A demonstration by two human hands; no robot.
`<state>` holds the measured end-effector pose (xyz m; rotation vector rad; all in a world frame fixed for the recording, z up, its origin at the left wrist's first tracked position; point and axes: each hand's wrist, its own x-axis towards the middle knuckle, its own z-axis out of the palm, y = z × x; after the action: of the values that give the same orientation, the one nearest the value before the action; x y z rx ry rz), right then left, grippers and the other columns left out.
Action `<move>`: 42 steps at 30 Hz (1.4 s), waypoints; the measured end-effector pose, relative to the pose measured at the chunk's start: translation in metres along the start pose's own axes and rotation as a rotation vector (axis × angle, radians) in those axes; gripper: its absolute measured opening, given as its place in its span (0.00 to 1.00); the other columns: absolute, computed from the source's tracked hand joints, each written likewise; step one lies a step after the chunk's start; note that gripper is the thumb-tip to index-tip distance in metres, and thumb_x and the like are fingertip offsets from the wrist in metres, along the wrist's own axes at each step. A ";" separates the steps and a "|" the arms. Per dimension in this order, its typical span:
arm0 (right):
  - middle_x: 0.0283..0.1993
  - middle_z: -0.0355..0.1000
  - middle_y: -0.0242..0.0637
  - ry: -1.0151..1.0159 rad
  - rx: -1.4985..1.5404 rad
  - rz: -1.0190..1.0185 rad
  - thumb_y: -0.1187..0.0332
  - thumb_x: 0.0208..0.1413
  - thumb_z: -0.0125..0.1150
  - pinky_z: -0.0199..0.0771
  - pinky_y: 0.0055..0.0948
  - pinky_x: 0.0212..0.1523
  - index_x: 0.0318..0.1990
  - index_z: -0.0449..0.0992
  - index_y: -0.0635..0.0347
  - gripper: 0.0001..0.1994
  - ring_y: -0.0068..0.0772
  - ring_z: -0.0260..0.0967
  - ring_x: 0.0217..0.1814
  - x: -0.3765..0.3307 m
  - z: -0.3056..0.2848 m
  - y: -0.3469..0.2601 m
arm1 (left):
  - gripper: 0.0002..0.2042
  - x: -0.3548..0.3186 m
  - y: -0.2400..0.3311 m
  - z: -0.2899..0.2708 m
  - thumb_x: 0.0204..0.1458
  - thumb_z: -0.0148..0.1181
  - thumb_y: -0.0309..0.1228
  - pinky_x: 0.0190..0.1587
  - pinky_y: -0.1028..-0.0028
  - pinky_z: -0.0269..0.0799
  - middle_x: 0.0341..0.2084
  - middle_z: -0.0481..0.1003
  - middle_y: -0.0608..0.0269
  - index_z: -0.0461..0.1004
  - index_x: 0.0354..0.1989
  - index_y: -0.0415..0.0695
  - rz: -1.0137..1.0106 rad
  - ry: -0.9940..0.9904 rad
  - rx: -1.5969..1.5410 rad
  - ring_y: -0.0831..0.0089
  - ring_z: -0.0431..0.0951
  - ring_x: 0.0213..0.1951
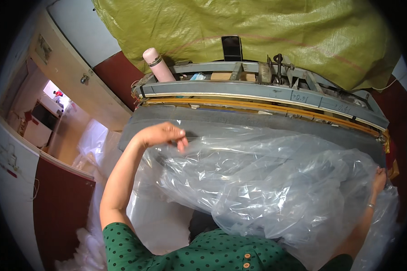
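A large sheet of clear plastic film (257,180) lies crumpled over the grey work surface (167,113) and hangs off its near edge toward my body. My left hand (165,135) hovers over the sheet's left part, its fingers loosely bent and apart, with no film visible in them. The fingertips are slightly blurred. Far to the right, my right hand (380,178) is closed on the film's right edge, with that arm stretched out behind the film.
Along the back runs a grey metal frame (239,88) with yellow strips. A pink bottle (158,65) and a dark phone (231,49) stand there, before a yellow-green woven sheet (280,27). More plastic film (92,137) lies left, near a door (77,67).
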<state>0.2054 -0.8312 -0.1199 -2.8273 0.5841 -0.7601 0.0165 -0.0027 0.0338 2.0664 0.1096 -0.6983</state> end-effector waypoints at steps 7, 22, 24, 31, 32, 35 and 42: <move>0.32 0.68 0.53 -0.015 0.036 0.007 0.55 0.58 0.46 0.62 0.45 0.34 0.32 0.67 0.63 0.18 0.58 0.63 0.36 0.004 0.005 0.000 | 0.13 -0.033 -0.026 0.056 0.52 0.58 0.32 0.43 0.73 0.67 0.33 0.75 0.62 0.70 0.43 0.41 0.052 -0.111 0.337 0.72 0.73 0.39; 0.29 0.68 0.48 -0.022 0.185 -0.012 0.55 0.57 0.50 0.62 0.39 0.34 0.32 0.67 0.64 0.18 0.48 0.62 0.31 0.012 0.009 0.013 | 0.04 0.018 -0.034 0.016 0.49 0.54 0.27 0.28 0.70 0.68 0.20 0.72 0.58 0.69 0.27 0.39 0.321 1.025 0.331 0.68 0.73 0.23; 0.28 0.69 0.44 -0.049 0.298 -0.002 0.55 0.56 0.52 0.62 0.34 0.34 0.32 0.69 0.65 0.18 0.39 0.63 0.30 0.019 0.016 0.025 | 0.04 0.045 -0.053 0.026 0.45 0.56 0.26 0.32 0.66 0.68 0.27 0.74 0.51 0.72 0.28 0.41 0.208 1.050 0.584 0.52 0.73 0.30; 0.36 0.73 0.35 0.047 0.493 0.043 0.53 0.53 0.56 0.63 0.25 0.44 0.40 0.75 0.63 0.20 0.26 0.66 0.38 0.028 0.021 0.075 | 0.07 0.090 -0.073 0.041 0.43 0.60 0.30 0.34 0.64 0.68 0.26 0.73 0.58 0.72 0.27 0.40 0.185 1.184 0.597 0.58 0.73 0.34; 0.38 0.74 0.37 0.071 0.492 0.065 0.51 0.53 0.56 0.63 0.26 0.46 0.43 0.75 0.61 0.21 0.28 0.67 0.40 0.028 0.019 0.080 | 0.08 0.090 -0.070 0.042 0.43 0.61 0.30 0.35 0.64 0.68 0.25 0.73 0.57 0.72 0.27 0.39 0.168 1.176 0.574 0.59 0.72 0.33; 0.39 0.74 0.32 0.125 0.583 0.148 0.53 0.52 0.59 0.63 0.22 0.46 0.40 0.77 0.62 0.19 0.22 0.66 0.41 0.022 0.008 0.073 | 0.07 0.085 -0.070 0.043 0.44 0.61 0.31 0.35 0.64 0.69 0.25 0.73 0.60 0.72 0.27 0.42 0.149 1.182 0.421 0.61 0.73 0.33; 0.35 0.74 0.32 0.181 0.651 0.064 0.51 0.51 0.59 0.63 0.24 0.44 0.36 0.77 0.62 0.20 0.24 0.67 0.38 0.032 -0.014 0.043 | 0.05 0.081 -0.071 0.025 0.42 0.62 0.31 0.35 0.65 0.69 0.25 0.75 0.61 0.74 0.28 0.46 0.032 1.011 0.447 0.61 0.74 0.31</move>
<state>0.2094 -0.8838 -0.1042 -2.1508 0.3586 -0.9846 0.0492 0.0028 -0.0721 2.6582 0.5207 0.4459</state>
